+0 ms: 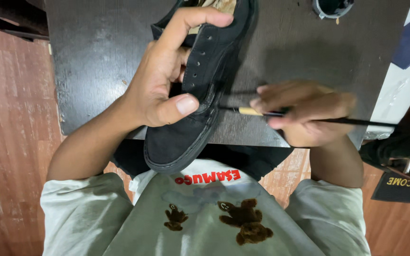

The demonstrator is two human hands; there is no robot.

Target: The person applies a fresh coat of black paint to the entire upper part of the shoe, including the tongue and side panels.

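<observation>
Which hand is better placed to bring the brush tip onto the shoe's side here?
The right hand. It already grips the thin paintbrush, whose tip points at the side of the black shoe, close above the sole. The left hand is wrapped around the shoe, steadying it over the dark table.

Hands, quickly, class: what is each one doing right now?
Left hand: closed around the black shoe, thumb on its side.
Right hand: closed on a thin paintbrush, tip at the shoe.
</observation>
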